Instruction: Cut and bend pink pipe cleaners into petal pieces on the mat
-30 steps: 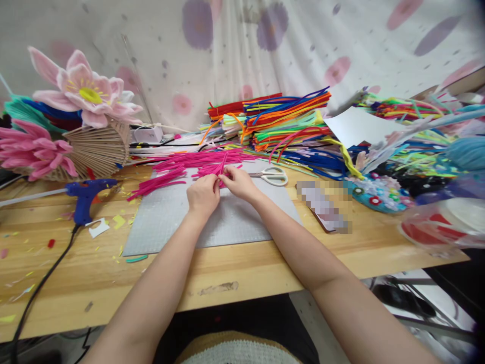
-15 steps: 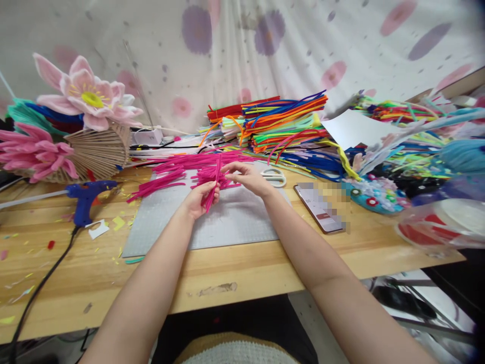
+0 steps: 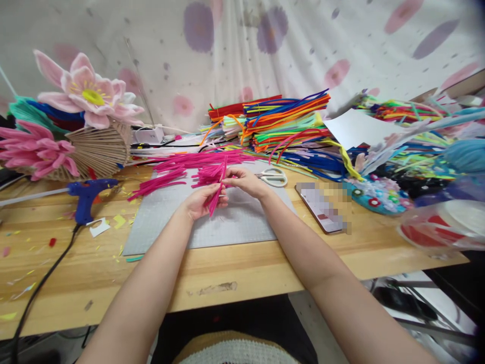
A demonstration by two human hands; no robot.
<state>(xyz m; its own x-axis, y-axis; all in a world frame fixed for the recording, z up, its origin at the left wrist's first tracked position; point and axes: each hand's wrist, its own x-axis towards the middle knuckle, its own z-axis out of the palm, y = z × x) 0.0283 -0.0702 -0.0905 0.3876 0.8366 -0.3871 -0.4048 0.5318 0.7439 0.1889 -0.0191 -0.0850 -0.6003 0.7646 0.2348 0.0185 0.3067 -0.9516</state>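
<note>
My left hand (image 3: 200,200) is closed around a small bundle of short magenta pipe cleaners (image 3: 217,188), held upright over a grey cutting mat (image 3: 227,225). My right hand (image 3: 246,181) pinches the same bundle near its top, fingertips touching the left hand's. More loose magenta pipe cleaners (image 3: 178,169) lie spread along the mat's far edge, just behind both hands.
White scissors (image 3: 273,177) lie right of my hands, a phone (image 3: 322,207) further right. A blue glue gun (image 3: 89,194) with black cord lies left. Pink fabric flowers (image 3: 85,96), a stack of coloured pipe cleaners (image 3: 284,121) and craft clutter (image 3: 409,151) line the back and right.
My hands lifted the magenta bundle off the mat and turned it upright. My left hand rolled palm-up around it, and my right hand came back to pinch its top.
</note>
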